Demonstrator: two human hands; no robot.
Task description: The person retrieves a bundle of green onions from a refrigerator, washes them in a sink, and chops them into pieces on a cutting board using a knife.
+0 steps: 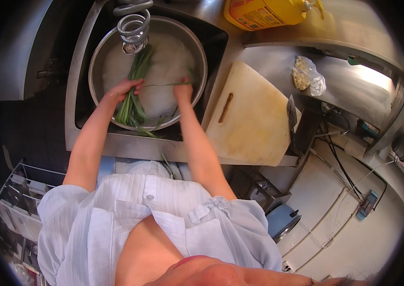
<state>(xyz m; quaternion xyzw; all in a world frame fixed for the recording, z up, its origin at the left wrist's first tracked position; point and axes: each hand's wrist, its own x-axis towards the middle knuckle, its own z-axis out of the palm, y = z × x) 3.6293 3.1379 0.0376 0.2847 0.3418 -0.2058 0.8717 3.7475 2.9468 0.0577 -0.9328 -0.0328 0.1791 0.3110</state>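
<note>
A bunch of long green leaves (pixel 129 111), like garlic chives, lies across the left part of a large round metal basin (pixel 204 57). My left hand (pixel 126 89) is closed around its middle. Between my two hands a single thin leaf (pixel 159 85) is stretched over the basin. Its other end is in my right hand (pixel 183 90), whose fingers are curled and partly hidden. Cloudy, whitish contents (pixel 166 60) show inside the basin, perhaps water. A few loose leaves (pixel 148 133) hang over the near rim.
A coiled spring faucet (pixel 133 28) hangs over the basin, which sits in a steel-edged sink (pixel 141 144). To the right lie a white cutting board (pixel 248 114), a dark slotted utensil (pixel 292 118) and a plastic bag of pale pieces (pixel 307 75). A yellow jug (pixel 262 14) stands behind.
</note>
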